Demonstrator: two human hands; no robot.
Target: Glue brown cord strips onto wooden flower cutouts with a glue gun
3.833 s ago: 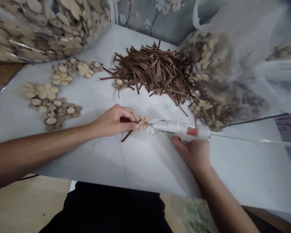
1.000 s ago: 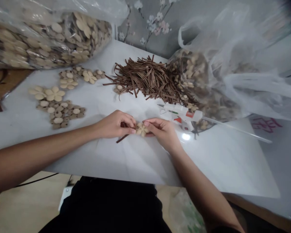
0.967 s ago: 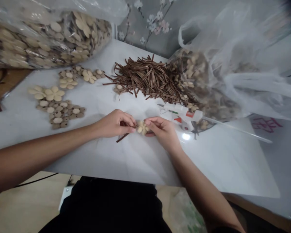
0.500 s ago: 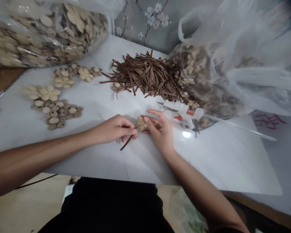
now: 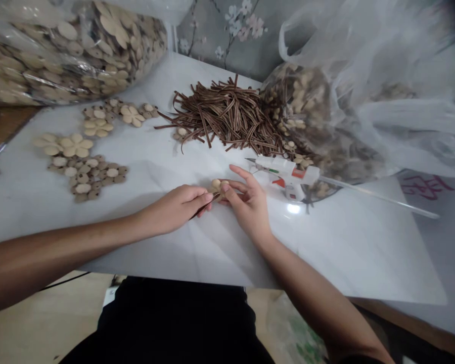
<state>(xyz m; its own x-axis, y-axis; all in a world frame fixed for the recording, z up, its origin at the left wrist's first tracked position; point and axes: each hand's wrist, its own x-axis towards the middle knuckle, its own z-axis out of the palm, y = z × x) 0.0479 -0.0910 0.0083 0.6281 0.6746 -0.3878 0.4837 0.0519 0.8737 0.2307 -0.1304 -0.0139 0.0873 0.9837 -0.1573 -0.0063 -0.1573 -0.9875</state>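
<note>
My left hand (image 5: 184,205) is closed on a thin brown strip (image 5: 196,213), pinched between thumb and fingers, with its tail pointing down towards me. A small beige flower piece (image 5: 216,185) is held between thumb and fingers of my right hand (image 5: 248,199), whose index finger is stretched out. The strip's far end lies against the flower; whether it is joined to it I cannot tell. Both hands meet just above the white table (image 5: 220,253). Close beyond my right hand lies a white glue gun (image 5: 284,169) with an orange trigger and a long glue stick.
A heap of brown strips (image 5: 227,116) lies behind my hands. Beige flowers (image 5: 76,145) and smaller grey-brown flowers (image 5: 82,178) lie at left. A big clear bag of flowers (image 5: 72,55) stands back left, another plastic bag (image 5: 303,96) back right.
The flower has tilted in my right hand. My left hand has turned, its fingers now closed further over the strip, so less of the tail shows.
</note>
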